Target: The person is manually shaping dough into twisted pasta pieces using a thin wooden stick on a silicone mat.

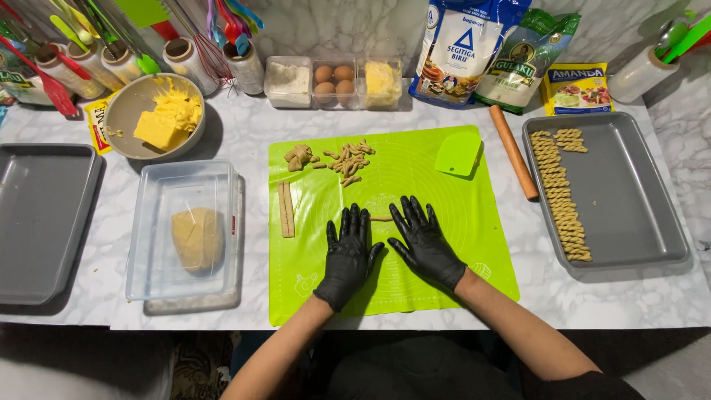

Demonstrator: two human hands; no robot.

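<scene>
Left hand (pixel 346 254): black glove, glossy, thin, tight fit, creased over knuckles and fingers; cuff ends at wrist, slightly flared. Right hand (pixel 426 242): same black glove, same sheen, cuff ends at wrist. Forearms bare from cuff to elbow on both sides. Dark sleeve edge (pixel 585 384) at right upper arm, bottom of frame. No rings, watch or bands visible.
</scene>
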